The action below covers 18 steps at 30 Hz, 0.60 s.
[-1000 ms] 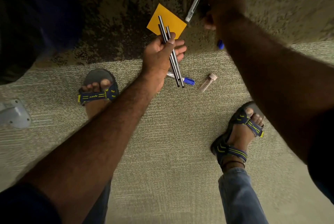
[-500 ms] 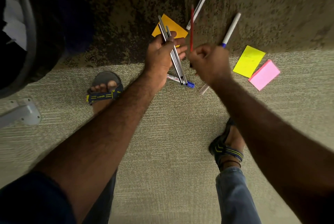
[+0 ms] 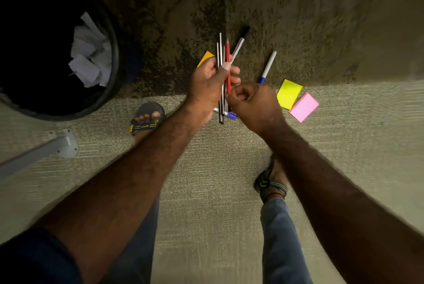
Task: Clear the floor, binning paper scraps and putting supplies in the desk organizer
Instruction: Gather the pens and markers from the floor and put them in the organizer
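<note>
Dim, warm cast. Shadow is covering the carpet (image 3: 160, 31) above the hands; the bin (image 3: 113, 58) interior is reading black. Forearms and edges are blurring, wide-angle bending the frame edges.

**Dim floor in two finishes**

The floor (image 3: 206, 192) splits in two. The near part is pale, ribbed carpet with fine horizontal lines. Beyond a straight seam (image 3: 367, 83) running across the view lies a darker, mottled surface (image 3: 309, 19), brown with black speckling and blotches. At the left edge a grey metal leg (image 3: 29, 157) slants down to a flat foot plate (image 3: 66, 141) with screws, sitting on the carpet. The light is low and warm, and the upper left corner falls into deep shadow.
</note>
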Available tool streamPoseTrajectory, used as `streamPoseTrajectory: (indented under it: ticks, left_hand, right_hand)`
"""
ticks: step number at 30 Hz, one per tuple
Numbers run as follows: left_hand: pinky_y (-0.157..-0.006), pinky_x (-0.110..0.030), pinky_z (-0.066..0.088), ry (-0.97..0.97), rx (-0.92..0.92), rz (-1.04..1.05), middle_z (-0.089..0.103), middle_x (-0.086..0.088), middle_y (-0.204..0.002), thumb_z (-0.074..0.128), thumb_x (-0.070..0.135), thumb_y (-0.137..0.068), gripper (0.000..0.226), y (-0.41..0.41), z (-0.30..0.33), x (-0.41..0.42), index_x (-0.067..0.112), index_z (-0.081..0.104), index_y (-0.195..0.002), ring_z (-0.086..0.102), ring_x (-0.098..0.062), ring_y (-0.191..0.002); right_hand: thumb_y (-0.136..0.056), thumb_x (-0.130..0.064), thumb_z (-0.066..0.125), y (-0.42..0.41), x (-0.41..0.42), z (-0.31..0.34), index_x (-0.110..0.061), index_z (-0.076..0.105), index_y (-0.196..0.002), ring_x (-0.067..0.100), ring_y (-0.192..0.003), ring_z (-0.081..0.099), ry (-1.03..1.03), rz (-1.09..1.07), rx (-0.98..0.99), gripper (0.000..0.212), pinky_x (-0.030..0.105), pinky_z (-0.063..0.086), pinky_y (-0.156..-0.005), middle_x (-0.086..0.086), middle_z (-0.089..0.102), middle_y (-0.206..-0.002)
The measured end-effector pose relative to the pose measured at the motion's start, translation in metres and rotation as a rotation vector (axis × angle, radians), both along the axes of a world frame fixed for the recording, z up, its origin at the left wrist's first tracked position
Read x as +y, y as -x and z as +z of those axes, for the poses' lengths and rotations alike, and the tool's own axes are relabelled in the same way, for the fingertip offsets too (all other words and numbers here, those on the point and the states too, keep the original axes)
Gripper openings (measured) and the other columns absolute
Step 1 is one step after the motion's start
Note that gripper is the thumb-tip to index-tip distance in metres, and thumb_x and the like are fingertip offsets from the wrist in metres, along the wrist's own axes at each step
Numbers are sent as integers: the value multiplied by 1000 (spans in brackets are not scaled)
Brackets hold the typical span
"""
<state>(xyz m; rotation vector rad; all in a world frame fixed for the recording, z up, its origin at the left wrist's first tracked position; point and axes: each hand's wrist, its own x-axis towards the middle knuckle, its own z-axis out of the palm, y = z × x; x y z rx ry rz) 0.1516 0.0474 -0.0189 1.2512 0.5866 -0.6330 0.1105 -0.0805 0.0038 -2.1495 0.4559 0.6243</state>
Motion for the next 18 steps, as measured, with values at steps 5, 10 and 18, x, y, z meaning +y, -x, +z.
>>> streamPoseTrajectory:
  ticks: [5,10,18]
  left_hand:
    - [-88,-51,63,10,-30,11,72,-8,-96,55,15,-106,15,-9,72,4,14,63,-118,69,-20,-81]
    - [-76,-33,61,-23,-89,-20,73,-9,-102,48,14,-109,20,-19,153,5,9,61,-123,73,-19,-86]
    - [-90,-46,63,66,-149,-38,77,-13,-110,45,13,-110,18,-31,287,10,13,62,-116,76,-28,-101]
  right_hand:
    - [-87,-32,79,-5,-3,76,-20,76,-77,12,-64,74,-160,-134,64,15,49,65,-72,-6,76,-69]
    - [-87,-22,82,-18,3,156,-22,77,-81,8,-62,70,-153,-154,16,8,48,65,-72,-5,77,-71]
    - [-88,-17,82,-30,10,289,-20,82,-103,4,-78,75,-107,-148,-143,15,31,64,-80,-10,79,-87]
